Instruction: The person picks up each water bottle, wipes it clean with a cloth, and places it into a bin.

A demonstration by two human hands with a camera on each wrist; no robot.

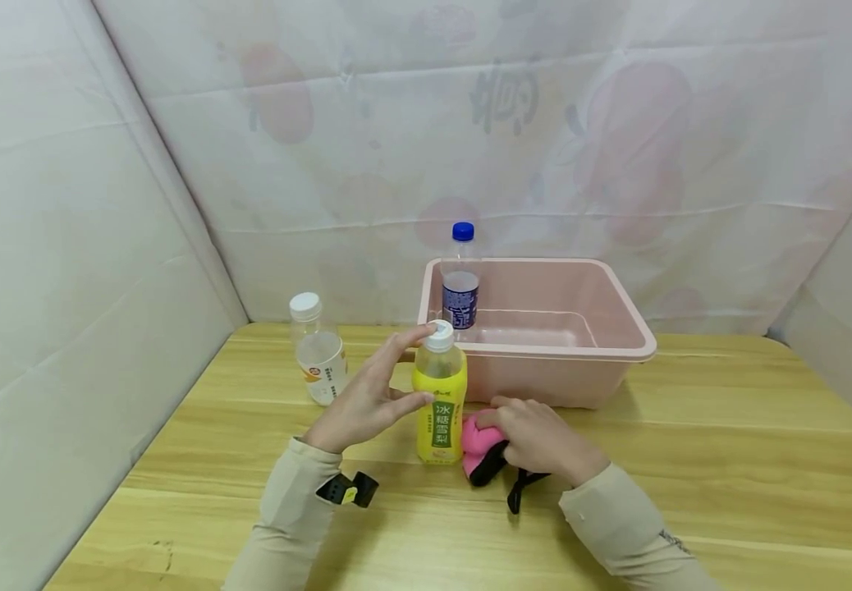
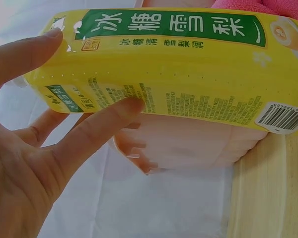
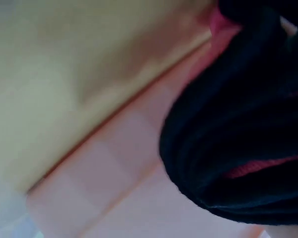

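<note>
A yellow-labelled drink bottle (image 1: 440, 427) with a white cap stands upright before the pink basin. Close against its left side is my left hand (image 1: 367, 402), its index finger reaching the cap and its thumb at the label. In the left wrist view the fingers of the left hand (image 2: 30, 173) lie spread and fairly straight along the bottle (image 2: 179, 64), not wrapped round it. My right hand (image 1: 537, 435) grips a soft pink and black cloth item (image 1: 481, 447) on the table, just right of the bottle. Black folds of the cloth item (image 3: 228, 124) fill the right wrist view; the fingertips there are hidden.
Behind the hands stands the pink basin (image 1: 544, 353). A clear bottle with a blue cap (image 1: 461, 300) stands upright inside its left end. Left of it, a clear bottle with a white cap (image 1: 320, 357) is on the wooden table (image 1: 729, 460). A black strap (image 1: 518, 491) lies below the right hand.
</note>
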